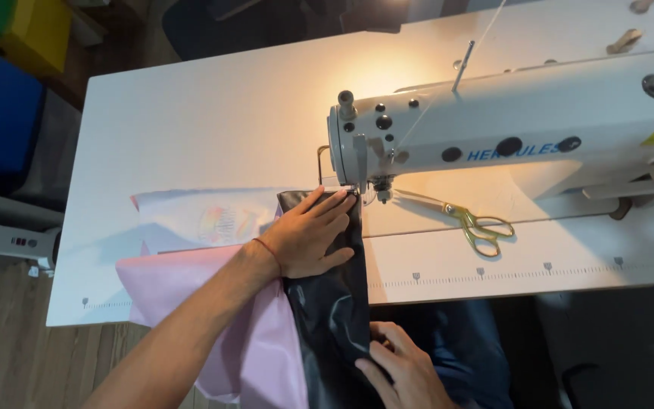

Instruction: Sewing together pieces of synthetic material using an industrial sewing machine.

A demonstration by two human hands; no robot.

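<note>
Left hand (308,235) lies flat, fingers spread and pressing the black fabric strip (334,303) right at the needle of the white sewing machine (509,129), while the right hand (403,371), fingers together, pinches the strip's lower edge at the table's front edge. Left of the machine, one pink cloth (183,280) with a blurred print lies under the strip; one pair of gold-handled scissors (463,220) rests beneath the machine's arm. The needle itself is hard to make out, and the right hand is cut off below.
</note>
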